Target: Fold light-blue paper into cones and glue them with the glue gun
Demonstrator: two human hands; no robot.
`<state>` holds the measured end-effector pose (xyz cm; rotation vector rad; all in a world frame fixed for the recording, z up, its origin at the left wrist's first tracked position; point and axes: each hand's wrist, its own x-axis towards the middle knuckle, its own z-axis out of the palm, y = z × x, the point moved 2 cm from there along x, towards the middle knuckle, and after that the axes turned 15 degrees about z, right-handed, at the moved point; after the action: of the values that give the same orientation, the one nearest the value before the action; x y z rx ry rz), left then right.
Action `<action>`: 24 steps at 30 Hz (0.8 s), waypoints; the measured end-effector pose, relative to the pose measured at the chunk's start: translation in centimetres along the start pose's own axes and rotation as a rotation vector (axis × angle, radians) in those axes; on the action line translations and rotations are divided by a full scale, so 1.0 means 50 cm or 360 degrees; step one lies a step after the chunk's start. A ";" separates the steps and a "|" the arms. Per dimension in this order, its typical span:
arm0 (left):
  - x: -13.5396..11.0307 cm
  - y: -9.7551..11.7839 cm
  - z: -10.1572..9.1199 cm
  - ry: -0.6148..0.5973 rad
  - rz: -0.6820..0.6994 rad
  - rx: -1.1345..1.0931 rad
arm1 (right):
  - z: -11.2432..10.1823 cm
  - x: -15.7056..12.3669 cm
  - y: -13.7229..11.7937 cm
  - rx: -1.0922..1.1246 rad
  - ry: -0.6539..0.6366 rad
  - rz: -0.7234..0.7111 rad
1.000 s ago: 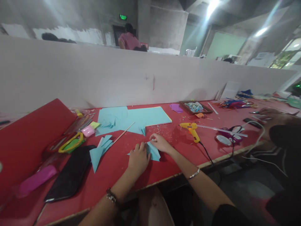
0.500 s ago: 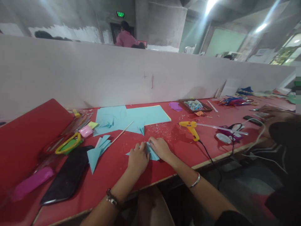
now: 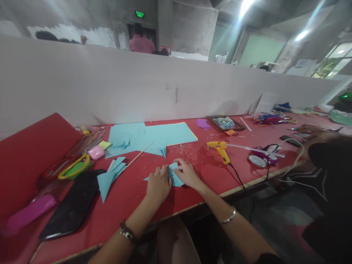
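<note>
A small folded piece of light blue paper (image 3: 175,174) lies on the red table between my hands. My left hand (image 3: 159,185) holds its left part down against the table, fingers bent and close together; a pointed corner shows to the left of them. At the paper's right edge, the thumb and fingers of my right hand (image 3: 190,176) are closed on it. My hands cover much of the paper. Left of them rests a fan-folded blue paper piece (image 3: 110,178) with a thin wooden stick (image 3: 139,156) by it.
Large blue sheets (image 3: 170,134) lie by the white partition (image 3: 123,88). A yellow glue gun (image 3: 221,150) with a black cord is to the right. A black phone-like slab (image 3: 73,205) and yellow-handled scissors (image 3: 74,167) are left. Another person sits at the far right.
My right hand's fingers have shifted on the paper, and more of its surface shows between my hands. The view has turned slightly to the right.
</note>
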<state>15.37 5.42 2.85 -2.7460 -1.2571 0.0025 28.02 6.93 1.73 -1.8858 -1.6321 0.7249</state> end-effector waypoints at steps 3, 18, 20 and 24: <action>0.002 0.001 0.000 0.0011 -0.0008 0.0004 | 0.005 -0.008 0.000 -0.0101 0.0066 -0.0048; 0.000 0.004 -0.004 -0.0004 -0.0036 0.0027 | 0.009 -0.020 0.006 -0.0403 0.0173 -0.0031; 0.001 0.006 -0.005 -0.0006 -0.0042 0.0020 | 0.006 -0.019 0.007 -0.0322 0.0178 0.0017; 0.001 0.008 -0.009 -0.0008 -0.0049 0.0001 | 0.002 -0.022 0.012 -0.0127 0.0138 0.0027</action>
<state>15.71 5.16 3.23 -2.7275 -1.3000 0.0071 28.25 5.79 1.27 -1.9612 -1.6145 0.5843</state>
